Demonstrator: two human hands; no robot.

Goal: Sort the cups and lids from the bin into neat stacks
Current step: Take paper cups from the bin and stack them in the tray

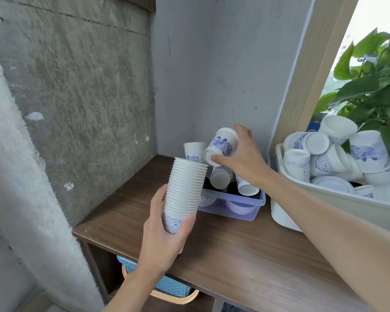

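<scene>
The left hand curls its fingers round a tall stack of white paper cups above the brown wooden worktop. The right hand pinches one tipped blue-flowered paper cup over the clear purple plastic bin.

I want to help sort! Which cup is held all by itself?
The blue-flowered cup tilted in the right hand, above the purple bin. Other loose cups sit below in it; the left hand holds a stack.
</scene>
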